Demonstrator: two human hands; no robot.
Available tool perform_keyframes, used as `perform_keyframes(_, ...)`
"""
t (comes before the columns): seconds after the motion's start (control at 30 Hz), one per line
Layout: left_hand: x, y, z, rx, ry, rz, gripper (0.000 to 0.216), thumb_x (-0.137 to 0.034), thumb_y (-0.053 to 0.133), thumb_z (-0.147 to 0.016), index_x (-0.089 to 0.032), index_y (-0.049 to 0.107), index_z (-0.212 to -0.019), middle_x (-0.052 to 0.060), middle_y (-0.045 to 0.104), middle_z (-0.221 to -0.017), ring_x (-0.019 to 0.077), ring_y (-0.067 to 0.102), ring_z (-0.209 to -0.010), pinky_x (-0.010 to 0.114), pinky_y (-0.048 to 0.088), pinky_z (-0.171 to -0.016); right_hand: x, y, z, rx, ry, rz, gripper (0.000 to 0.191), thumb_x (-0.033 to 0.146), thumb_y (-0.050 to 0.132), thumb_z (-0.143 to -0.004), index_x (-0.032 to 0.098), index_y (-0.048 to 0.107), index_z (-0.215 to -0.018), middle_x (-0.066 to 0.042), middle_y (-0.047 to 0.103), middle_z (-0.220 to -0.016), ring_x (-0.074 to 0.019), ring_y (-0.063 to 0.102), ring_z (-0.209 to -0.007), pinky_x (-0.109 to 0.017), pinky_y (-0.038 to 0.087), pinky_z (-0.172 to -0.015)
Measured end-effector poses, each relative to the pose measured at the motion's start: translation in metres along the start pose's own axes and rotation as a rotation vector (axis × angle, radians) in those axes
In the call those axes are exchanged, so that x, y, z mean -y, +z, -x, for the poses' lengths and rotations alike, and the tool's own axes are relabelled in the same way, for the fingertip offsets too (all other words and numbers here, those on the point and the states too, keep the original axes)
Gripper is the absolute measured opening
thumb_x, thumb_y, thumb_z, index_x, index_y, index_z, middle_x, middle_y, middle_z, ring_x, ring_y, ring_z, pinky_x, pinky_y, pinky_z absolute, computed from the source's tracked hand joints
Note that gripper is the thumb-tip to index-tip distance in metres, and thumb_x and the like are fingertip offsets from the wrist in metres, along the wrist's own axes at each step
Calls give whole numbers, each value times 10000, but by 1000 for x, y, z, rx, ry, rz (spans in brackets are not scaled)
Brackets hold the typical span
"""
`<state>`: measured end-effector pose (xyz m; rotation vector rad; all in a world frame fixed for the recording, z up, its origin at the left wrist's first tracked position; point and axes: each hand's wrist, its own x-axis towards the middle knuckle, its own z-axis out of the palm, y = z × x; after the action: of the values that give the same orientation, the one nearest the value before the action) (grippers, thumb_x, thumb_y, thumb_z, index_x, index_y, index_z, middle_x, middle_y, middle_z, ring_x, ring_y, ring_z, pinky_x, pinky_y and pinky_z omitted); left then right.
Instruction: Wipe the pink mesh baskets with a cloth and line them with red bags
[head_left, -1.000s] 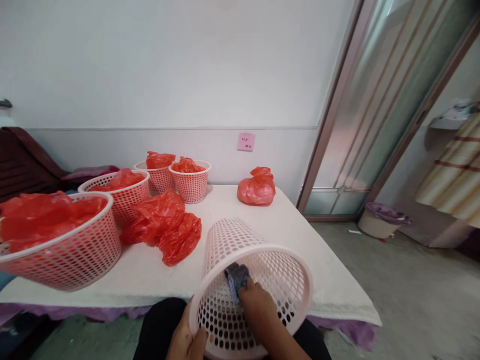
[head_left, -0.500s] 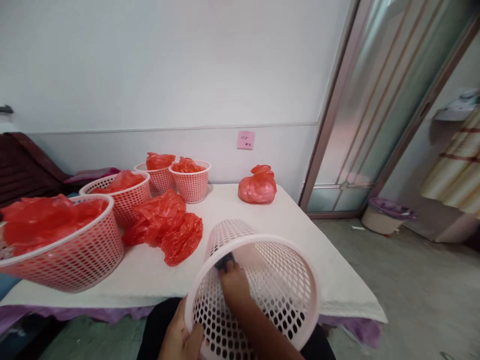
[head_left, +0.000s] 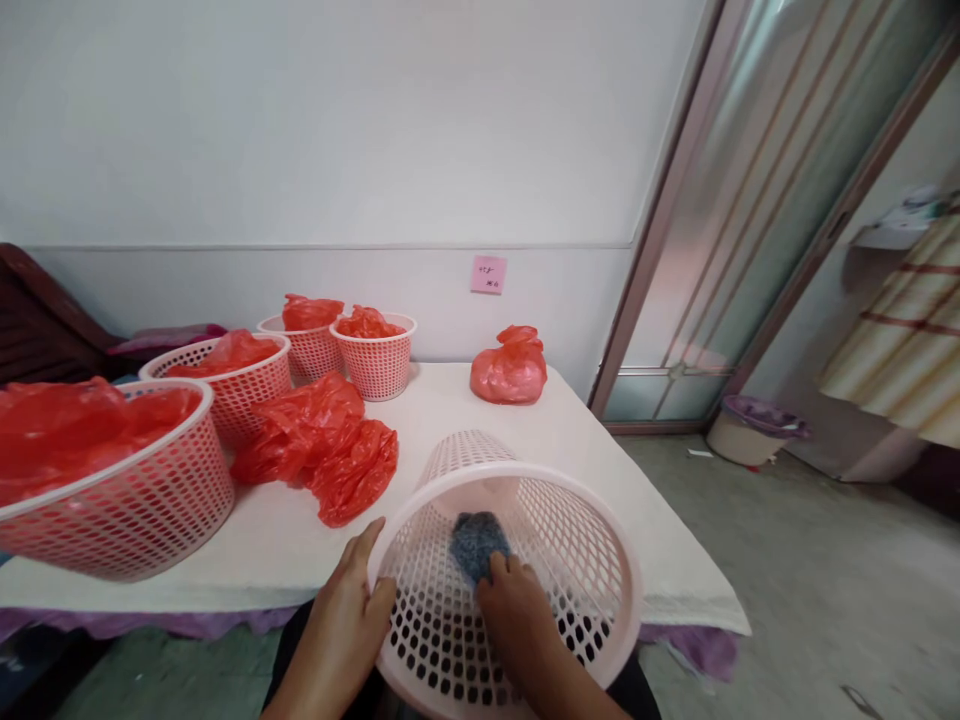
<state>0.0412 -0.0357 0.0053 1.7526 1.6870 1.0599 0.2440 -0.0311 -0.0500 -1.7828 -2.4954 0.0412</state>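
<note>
A pale pink perforated plastic basket (head_left: 592, 505) lies tilted, its mouth facing me, at the near edge of the white-covered table. My left hand (head_left: 352, 600) grips its rim on the left, thumb inside and fingers outside. Inside the basket, my right hand (head_left: 517, 605) has its fingers closed on the near edge of a dark blue-grey cloth (head_left: 478, 543). The cloth rests against the inner wall, and its far end spreads toward the basket's bottom.
Several pink baskets (head_left: 176, 480) holding red plastic bags stand on the left. Loose red bags (head_left: 330, 445) lie beside them. A knotted red bag (head_left: 510, 368) sits at the back of the table (head_left: 442, 395). A bin (head_left: 750, 435) stands on the floor at right.
My right hand has drawn back toward the basket's mouth, and more of the cloth shows. My left hand has shifted up along the rim. The view has moved slightly.
</note>
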Motion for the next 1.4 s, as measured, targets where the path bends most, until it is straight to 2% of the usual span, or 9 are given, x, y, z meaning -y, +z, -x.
perform_keyframes(0.2, -36, -1, -18, 14, 78, -177, 575, -152, 435, -783, -147, 460, -1357, 130, 553, -1355, 263, 515, -1247, 400, 386, -1044, 14, 2, 28, -21, -184, -110, 129, 291, 589, -816, 245, 692, -878, -103, 652, -919, -266, 622, -812, -370, 504, -676)
perform_keyframes(0.33, -46, -1, -25, 34, 79, -244, 560, -144, 441, -777, -145, 477, -1336, 148, 557, -1338, 281, 532, -1223, 414, 390, -1022, 31, 37, 38, -267, -219, -44, 335, 444, 611, -788, 290, 627, -1086, -113, 656, -977, -281, 616, -761, -405, 519, -619)
perform_keyframes(0.5, -45, -1, -35, 33, 90, -134, 467, -170, 480, -777, -179, 562, -1237, 117, 632, -1215, 270, 592, -1119, 407, 430, -969, 14, 54, 35, -414, -174, 85, 469, 231, 603, -801, 263, 514, -1260, -140, 643, -1067, -303, 606, -856, -455, 523, -711)
perform_keyframes(0.67, -33, 10, -28, 8, 32, -35, 539, -381, 497, -839, -126, 457, -1313, 172, 545, -1290, 280, 595, -1064, 422, 483, -883, 14, 29, 28, -336, -150, -116, 635, 129, 621, -698, 231, 463, -1304, -111, 604, -1019, -280, 572, -862, -422, 519, -739)
perform_keyframes(0.8, -12, 39, 6, 184, -224, 405, 803, -487, 556, -811, -111, 223, -1438, 206, 385, -1450, 280, 537, -1185, 391, 489, -927, 35, -4, 21, -370, -39, -476, 677, 97, 562, -718, 216, 376, -1358, -109, 540, -1093, -253, 546, -972, -390, 504, -813)
perform_keyframes(0.93, -7, 58, 33, 165, -332, 753, 649, -528, 502, -852, -133, 397, -1357, 150, 465, -1431, 240, 390, -1352, 336, 314, -1114, 48, -26, 15, -369, -72, -725, 611, 135, 574, -767, 206, 390, -1345, -125, 498, -1206, -259, 499, -1112, -424, 445, -935)
perform_keyframes(1.03, -10, 50, 34, 192, -386, 815, 614, -553, 516, -846, -142, 466, -1299, 144, 546, -1363, 261, 461, -1303, 389, 372, -1080, 42, -30, 17, -231, -241, -779, 483, 189, 583, -823, 253, 475, -1289, -80, 519, -1194, -208, 528, -1063, -339, 454, -902)
perform_keyframes(1.2, 5, 29, 20, 110, -348, 555, 511, -483, 423, -901, -126, 528, -1251, 146, 630, -1255, 267, 534, -1236, 431, 429, -1023, 9, -12, 16, 4, -201, -283, 186, 186, 552, -858, 239, 679, -983, -74, 615, -1022, -222, 590, -908, -321, 471, -768)
perform_keyframes(1.4, 2, 14, 7, 110, -57, 235, 514, -246, 401, -882, -115, 412, -1379, 125, 531, -1382, 223, 452, -1307, 397, 291, -1120, -44, -14, -16, -84, 54, 53, 206, 80, 493, -843, 141, 689, -865, -163, 629, -982, -296, 565, -922, -379, 446, -730)
